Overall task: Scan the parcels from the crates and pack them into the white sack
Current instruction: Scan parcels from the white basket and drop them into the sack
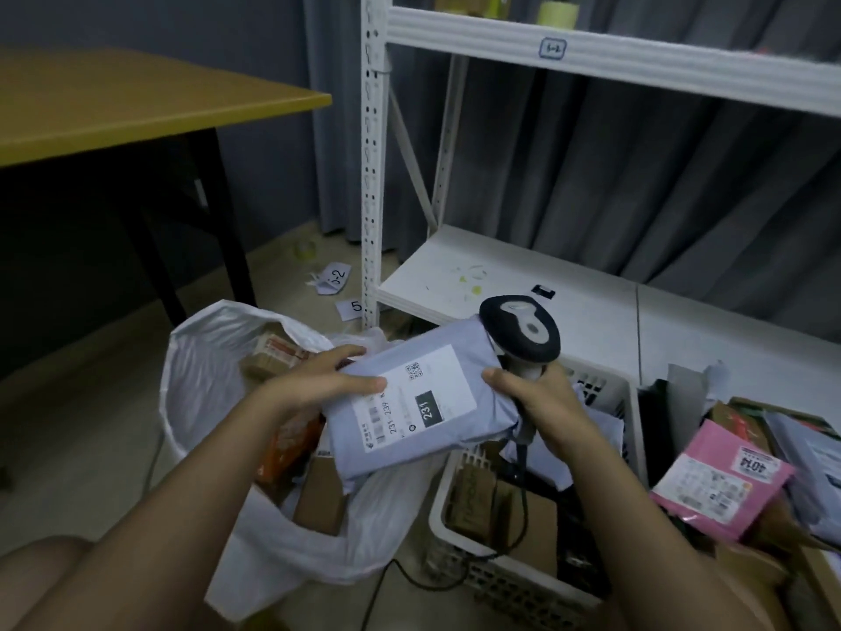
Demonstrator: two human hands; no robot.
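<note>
Between both hands, a pale blue parcel [423, 403] sits above the open mouth of the white sack [200, 371], its label facing up and reading "231" and "231-239". Its long axis runs from the lower left up toward the upper right. The left hand [318, 380] pinches the near-left edge, thumb on top. The right hand [541, 398] curls round the handle of a barcode scanner [521, 334] and presses its thumb to the parcel's right end. Right of that grip, a white crate [459, 516] holds boxes, and a pink parcel [719, 480] farther right reads "4014".
</note>
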